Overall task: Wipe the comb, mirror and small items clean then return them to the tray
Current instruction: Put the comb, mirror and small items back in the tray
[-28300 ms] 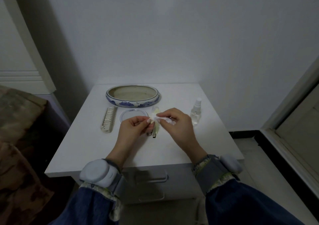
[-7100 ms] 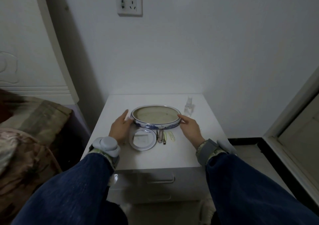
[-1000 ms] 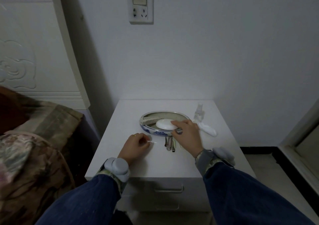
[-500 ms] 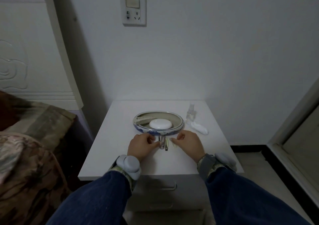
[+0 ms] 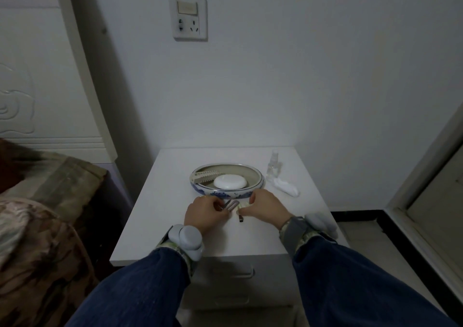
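- One tray (image 5: pixel 253 191), an oval blue-and-white dish, sits on the white bedside table (image 5: pixel 155 226); inside it I count two things: one comb (image 5: pixel 204 176) lying at the left end, and one round white mirror (image 5: pixel 230 181) closed flat in the middle
- Just in front of the tray, on the table, lie the small items: two metal clips (image 5: pixel 231 205) side by side between my hands, one pale clip (image 5: pixel 243 204) touching them on the right, and a small dark piece (image 5: pixel 240 218) poking out nearer to me; the dim light makes any finer count unsure
- My left hand (image 5: pixel 204 212) has its fingers curled down onto the metal clips, pinching at them; my right hand (image 5: pixel 266 207) has its fingertips closed on the pale clip
- One clear spray bottle (image 5: pixel 273 166) stands upright right of the tray; one crumpled white wipe (image 5: pixel 286 188) lies just in front of it, apart from the tray
- One wall socket (image 5: pixel 189 17) sits above; a patterned blanket (image 5: pixel 37 226) fills the left; a grey wrist device (image 5: pixel 186 239) rides each wrist; my hands hide part of the small items
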{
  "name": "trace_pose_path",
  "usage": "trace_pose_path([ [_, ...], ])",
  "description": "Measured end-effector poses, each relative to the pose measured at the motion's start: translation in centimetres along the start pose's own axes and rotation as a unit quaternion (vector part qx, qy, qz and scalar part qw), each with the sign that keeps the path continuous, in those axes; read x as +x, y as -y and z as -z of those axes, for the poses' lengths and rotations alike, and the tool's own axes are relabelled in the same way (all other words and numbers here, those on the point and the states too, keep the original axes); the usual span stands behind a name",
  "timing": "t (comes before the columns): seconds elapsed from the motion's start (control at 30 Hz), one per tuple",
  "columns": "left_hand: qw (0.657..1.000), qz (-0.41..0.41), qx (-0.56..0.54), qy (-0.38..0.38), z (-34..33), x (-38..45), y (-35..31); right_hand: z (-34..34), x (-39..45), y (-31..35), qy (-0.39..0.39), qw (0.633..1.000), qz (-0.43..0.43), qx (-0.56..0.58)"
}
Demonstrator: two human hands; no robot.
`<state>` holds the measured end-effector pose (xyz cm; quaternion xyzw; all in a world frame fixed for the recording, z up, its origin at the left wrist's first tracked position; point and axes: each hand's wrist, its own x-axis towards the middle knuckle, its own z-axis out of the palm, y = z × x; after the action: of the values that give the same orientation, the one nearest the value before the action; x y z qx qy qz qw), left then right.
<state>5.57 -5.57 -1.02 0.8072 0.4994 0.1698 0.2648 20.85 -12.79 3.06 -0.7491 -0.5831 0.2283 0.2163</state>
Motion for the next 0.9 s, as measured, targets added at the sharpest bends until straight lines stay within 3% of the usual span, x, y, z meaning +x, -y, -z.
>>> trace_pose_path([
  [0.3,1.0,0.0,-0.005,0.008,0.2,-0.3,-0.2,-0.6,0.8,-0.9,-0.004,0.999,-0.047,-0.003],
  [0.67,1.0,0.003,-0.025,0.009,0.9,-0.8,-0.1,-1.1,1.1,-2.3,-0.016,0.998,-0.038,0.045],
  [0.9,0.999,-0.004,-0.032,0.007,0.9,-0.8,0.2,-0.3,0.7,-2.7,-0.094,0.988,-0.005,0.119],
])
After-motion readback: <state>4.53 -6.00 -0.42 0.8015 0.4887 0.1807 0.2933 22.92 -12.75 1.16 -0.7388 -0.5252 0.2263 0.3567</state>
